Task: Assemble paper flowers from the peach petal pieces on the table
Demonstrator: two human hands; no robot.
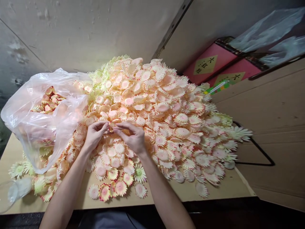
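Note:
Both my hands meet over a big heap of artificial flower pieces (162, 108), pale pink and cream discs with fringed, red-tipped edges. Between the fingertips is a small flower piece (111, 126), yellowish with red tips. My left hand (96, 133) pinches it from the left, thumb and forefinger closed. From the right, my right hand (133, 137) has its thumb and forefinger closed at the piece's edge. Left of my hands, a translucent plastic bag (28, 95) lies open with more flower pieces (49, 100) inside. Several loose flower pieces (120, 188) lie near the table's front edge.
The heap covers much of the tan table (176, 192). A clear plastic cup (14, 194) lies at the front left. Red boxes (212, 62) with yellow labels stand at the back right, beside cardboard (269, 127) and a black metal bar (262, 152). A grey wall (78, 31) rises behind.

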